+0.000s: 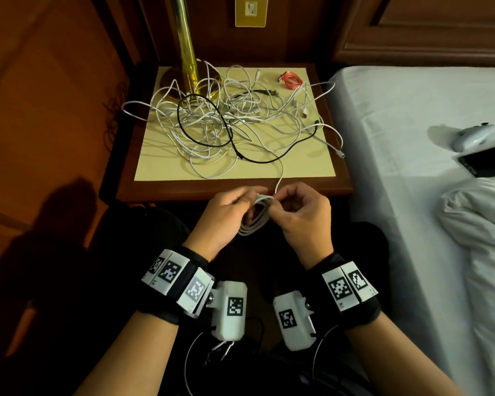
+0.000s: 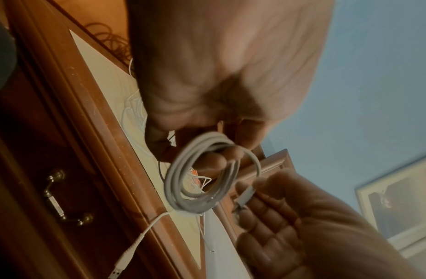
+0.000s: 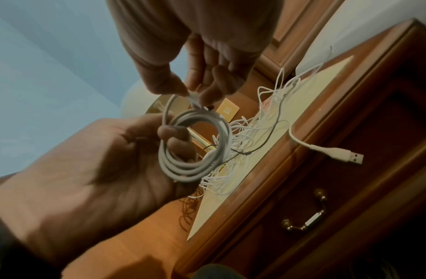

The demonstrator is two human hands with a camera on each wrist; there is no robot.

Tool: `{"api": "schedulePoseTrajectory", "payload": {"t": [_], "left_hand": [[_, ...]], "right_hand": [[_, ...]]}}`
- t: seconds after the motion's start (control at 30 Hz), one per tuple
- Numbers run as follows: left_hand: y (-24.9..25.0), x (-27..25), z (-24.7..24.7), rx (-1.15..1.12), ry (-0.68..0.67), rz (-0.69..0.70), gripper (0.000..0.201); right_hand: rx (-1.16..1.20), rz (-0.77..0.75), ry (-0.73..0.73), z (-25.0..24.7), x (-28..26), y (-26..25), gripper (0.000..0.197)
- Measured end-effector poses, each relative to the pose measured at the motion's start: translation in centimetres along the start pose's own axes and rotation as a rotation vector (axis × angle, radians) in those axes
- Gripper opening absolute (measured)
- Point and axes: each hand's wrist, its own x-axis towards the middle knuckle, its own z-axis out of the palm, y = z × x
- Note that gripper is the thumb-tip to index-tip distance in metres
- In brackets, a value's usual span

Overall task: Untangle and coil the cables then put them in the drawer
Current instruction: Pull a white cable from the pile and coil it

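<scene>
While hand-held, coil [image 1: 255,215] upright.

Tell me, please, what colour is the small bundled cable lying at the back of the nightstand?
Red, or pinkish red; the bundled cable shows best in the head view.

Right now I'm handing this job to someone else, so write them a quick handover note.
Left hand: grips the white coil, fingers through its loops.
Right hand: pinches that cable's end beside the coil.
Tangle: white and black cables heaped on the nightstand; a red coil lies at the back.
Drawer: shut.
Done: one cable nearly coiled.
Left: finish it, coil the others, put them all in the drawer.
</scene>
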Motion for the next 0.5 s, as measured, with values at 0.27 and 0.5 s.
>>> {"api": "schedulePoseTrajectory", "payload": {"t": [0.27, 0.5], "left_hand": [[0.4, 0.2, 0.4, -0.055, 0.046, -0.081, 0.029], [0.4, 0.8, 0.9, -0.133, 0.036, -0.078, 0.027]], "right_hand": [[-0.251, -0.356, 0.01, -1.9, 1.5, -0.4, 0.007], [-0.128, -0.074, -0.049, -1.0, 1.5, 1.1, 0.01]]}}
